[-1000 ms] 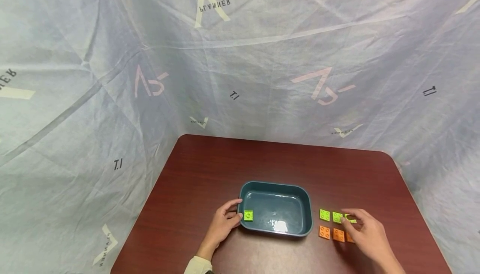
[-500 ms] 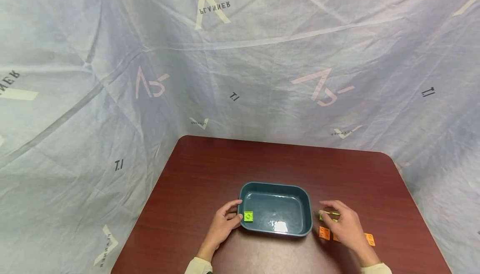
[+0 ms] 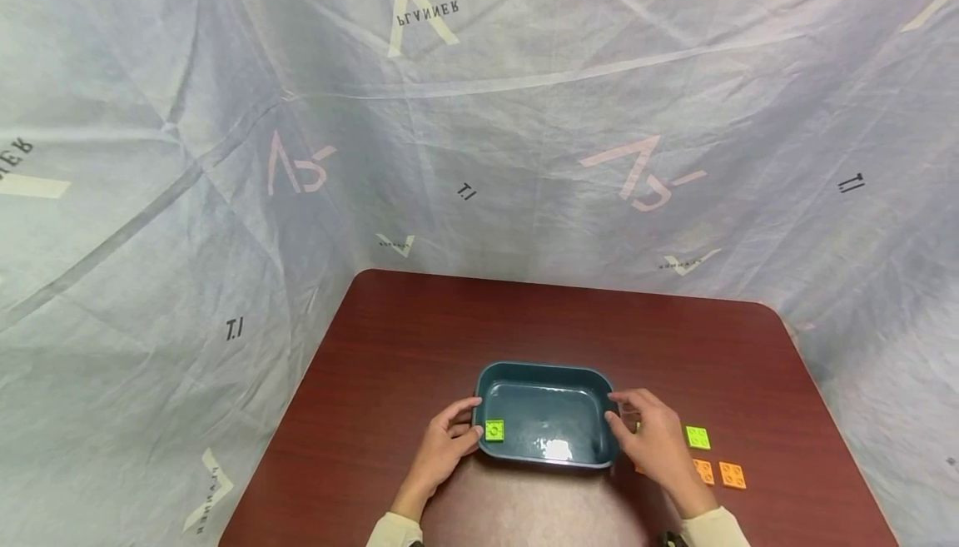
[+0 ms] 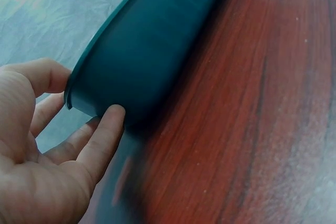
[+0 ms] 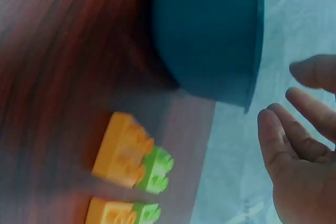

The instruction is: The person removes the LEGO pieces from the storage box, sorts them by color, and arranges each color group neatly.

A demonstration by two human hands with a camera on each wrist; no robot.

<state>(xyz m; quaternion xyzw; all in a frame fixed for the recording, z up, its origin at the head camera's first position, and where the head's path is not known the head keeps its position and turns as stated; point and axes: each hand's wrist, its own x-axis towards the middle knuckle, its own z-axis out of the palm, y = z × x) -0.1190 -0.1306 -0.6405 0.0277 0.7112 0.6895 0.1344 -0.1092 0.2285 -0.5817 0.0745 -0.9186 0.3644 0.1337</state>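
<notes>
A dark teal rectangular tub point(image 3: 547, 459) stands on the table, one green toy brick point(image 3: 494, 430) lying at the left end of its floor. My left hand point(image 3: 442, 450) holds that left end, with thumb at the rim and a fingertip against the outer wall in the left wrist view. My right hand point(image 3: 653, 439) hovers at the opposite end, its loosely bent fingers spread and nothing between them. The right wrist view shows its fingertips point(image 5: 269, 121) just apart from the rim. Beneath and right of this hand lie a green brick point(image 3: 698, 437) and an orange brick point(image 3: 732, 474).
Other bricks are partly covered by my right hand; the right wrist view shows orange bricks point(image 5: 121, 153) beside green bricks point(image 5: 156, 169) near the tub's end. A reddish-brown table point(image 3: 449, 314) carries everything. Pale printed sheeting point(image 3: 524, 114) hangs behind and along the sides.
My right hand has moved left, from over the bricks to the tub's right end, uncovering a green and an orange brick. My left hand stays on the tub.
</notes>
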